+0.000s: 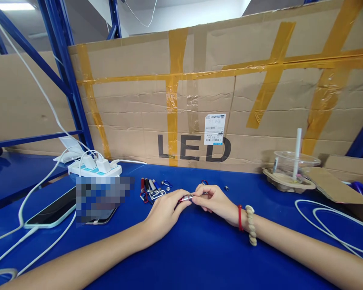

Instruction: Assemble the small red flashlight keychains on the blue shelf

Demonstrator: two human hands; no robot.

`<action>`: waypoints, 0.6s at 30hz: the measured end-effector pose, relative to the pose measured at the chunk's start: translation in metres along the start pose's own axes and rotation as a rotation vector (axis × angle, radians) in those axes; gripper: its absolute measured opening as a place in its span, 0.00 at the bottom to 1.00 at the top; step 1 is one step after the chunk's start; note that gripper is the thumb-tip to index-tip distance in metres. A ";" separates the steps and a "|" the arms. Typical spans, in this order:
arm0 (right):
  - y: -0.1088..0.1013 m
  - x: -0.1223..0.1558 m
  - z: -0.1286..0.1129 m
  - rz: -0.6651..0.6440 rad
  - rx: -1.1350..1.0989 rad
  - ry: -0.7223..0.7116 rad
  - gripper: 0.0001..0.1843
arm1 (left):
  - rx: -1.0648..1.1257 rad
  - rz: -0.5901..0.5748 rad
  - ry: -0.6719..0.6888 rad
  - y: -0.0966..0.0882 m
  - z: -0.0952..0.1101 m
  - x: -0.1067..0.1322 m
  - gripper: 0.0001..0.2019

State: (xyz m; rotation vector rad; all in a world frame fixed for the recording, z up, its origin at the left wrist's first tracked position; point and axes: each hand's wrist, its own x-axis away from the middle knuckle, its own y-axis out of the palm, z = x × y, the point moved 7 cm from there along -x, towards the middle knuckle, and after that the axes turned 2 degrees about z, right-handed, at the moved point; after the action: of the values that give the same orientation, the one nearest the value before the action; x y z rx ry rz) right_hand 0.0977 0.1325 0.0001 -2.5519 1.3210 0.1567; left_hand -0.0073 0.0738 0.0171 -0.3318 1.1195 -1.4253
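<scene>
My left hand is closed around a small red flashlight with a silver end. Fingertips of my right hand pinch that silver end, so the two hands meet over the blue tabletop. Fingers hide much of the flashlight. Just beyond my left hand lies a row of several small keychain flashlights in red, black, silver and blue, with carabiner clips. A blue carabiner clip and a small round silver piece lie beside them. Behind my right hand a red clip shows partly, and a tiny metal part sits to its right.
At left are a white power strip with chargers, a phone on a cable, and a partly blurred second phone. A clear plastic cup with a straw stands in a cardboard carrier at right, near a looped white cable. Taped cardboard walls the back.
</scene>
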 end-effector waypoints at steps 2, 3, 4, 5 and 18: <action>0.000 0.000 0.001 -0.007 0.011 0.000 0.19 | -0.007 0.006 -0.049 -0.001 -0.003 0.001 0.13; 0.000 -0.001 0.002 -0.012 0.019 0.002 0.19 | -0.008 0.005 -0.064 -0.002 -0.003 0.001 0.14; -0.001 -0.001 0.002 -0.014 0.029 0.004 0.19 | -0.002 0.004 -0.062 -0.002 -0.003 0.001 0.15; -0.001 -0.001 0.003 -0.017 0.041 0.007 0.19 | 0.011 0.005 -0.042 -0.003 -0.001 0.001 0.15; 0.001 0.002 0.000 0.009 0.158 0.043 0.21 | 0.041 0.023 -0.012 -0.005 0.004 0.002 0.12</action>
State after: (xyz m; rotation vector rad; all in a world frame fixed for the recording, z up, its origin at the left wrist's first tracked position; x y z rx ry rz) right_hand 0.0982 0.1307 -0.0005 -2.4302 1.3059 -0.0008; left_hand -0.0080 0.0690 0.0219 -0.2970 1.0798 -1.4219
